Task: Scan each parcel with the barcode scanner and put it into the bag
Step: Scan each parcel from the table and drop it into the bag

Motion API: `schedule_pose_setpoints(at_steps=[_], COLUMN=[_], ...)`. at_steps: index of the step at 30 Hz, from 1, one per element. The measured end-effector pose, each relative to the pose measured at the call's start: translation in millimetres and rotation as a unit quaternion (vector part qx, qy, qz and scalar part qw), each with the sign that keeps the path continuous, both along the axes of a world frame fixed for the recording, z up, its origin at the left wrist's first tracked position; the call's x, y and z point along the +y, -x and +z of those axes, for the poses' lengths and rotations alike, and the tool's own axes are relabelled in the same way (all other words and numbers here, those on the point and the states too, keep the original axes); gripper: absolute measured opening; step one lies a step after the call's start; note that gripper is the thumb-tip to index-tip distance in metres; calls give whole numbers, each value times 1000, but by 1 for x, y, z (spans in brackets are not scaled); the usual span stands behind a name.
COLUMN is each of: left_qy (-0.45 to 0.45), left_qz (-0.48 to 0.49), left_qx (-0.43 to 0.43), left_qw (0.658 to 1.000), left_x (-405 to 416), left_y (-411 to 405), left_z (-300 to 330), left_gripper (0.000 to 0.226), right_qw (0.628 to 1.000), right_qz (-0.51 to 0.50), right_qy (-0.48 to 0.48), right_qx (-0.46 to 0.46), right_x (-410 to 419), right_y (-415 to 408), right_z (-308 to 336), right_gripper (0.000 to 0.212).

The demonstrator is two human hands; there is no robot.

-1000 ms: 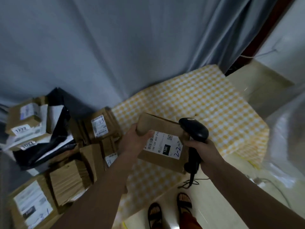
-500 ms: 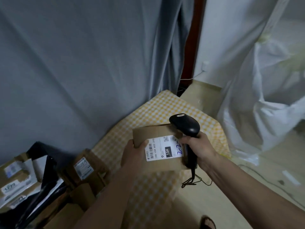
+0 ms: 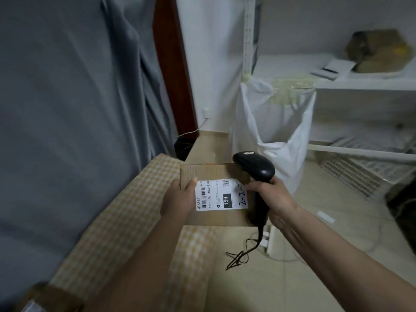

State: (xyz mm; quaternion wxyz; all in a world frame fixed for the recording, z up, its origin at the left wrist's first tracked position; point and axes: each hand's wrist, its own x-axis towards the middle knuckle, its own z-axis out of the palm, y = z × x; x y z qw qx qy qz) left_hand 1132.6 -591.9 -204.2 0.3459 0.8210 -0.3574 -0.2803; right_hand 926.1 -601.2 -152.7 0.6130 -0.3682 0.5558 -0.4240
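My left hand [image 3: 177,199] grips the cardboard parcel [image 3: 213,194] at its left edge, thumb curled over the top face just beside the white label [image 3: 221,195]. My right hand [image 3: 273,199] is wrapped around the handle of the black barcode scanner [image 3: 255,167]; its fingertips press the parcel's right edge, scanner head above them. White bag [image 3: 276,131] stands open beyond the fingers, well apart. Checked tablecloth [image 3: 126,212] lies below my left hand.

the parcel [image 3: 213,194] is made of matt brown cardboard, with a smooth white paper label [image 3: 221,195]. the barcode scanner [image 3: 255,167] is glossy black plastic. the bag [image 3: 272,129] is thin white plastic.
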Motion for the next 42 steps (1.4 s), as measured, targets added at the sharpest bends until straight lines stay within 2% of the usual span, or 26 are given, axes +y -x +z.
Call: schedule_pose_setpoints(at_steps=[8, 17, 27, 32, 35, 39, 42], left_qy=[37, -4, 5, 33, 67, 98, 87], left_qz=[-59, -78, -91, -78, -84, -96, -104], left_qx=[-13, -49, -69, -53, -16, 8, 1], left_qw=[997, 996, 993, 995, 994, 991, 991], left_x=[-103, -166, -284, -363, -407, -457, -483], left_y=[126, 195, 208, 195, 185, 177, 173], left_z=[12, -11, -10, 4, 15, 26, 29], left_gripper=[42, 46, 49, 49, 48, 54, 62], right_qw=[997, 995, 992, 994, 993, 992, 991], right_qz=[-68, -98, -116, -98, -94, -96, -91], right_qy=[30, -18, -7, 11, 29, 48, 47], right_qx=[-1, -20, -43, -50, -58, -65, -80], right_x=[-72, -126, -240, -326, -373, -426, -460], right_y=[125, 188, 199, 186, 178, 176, 176], right_z=[5, -17, -20, -2, 6, 9, 8], right_gripper=[15, 20, 18, 18, 19, 21, 21])
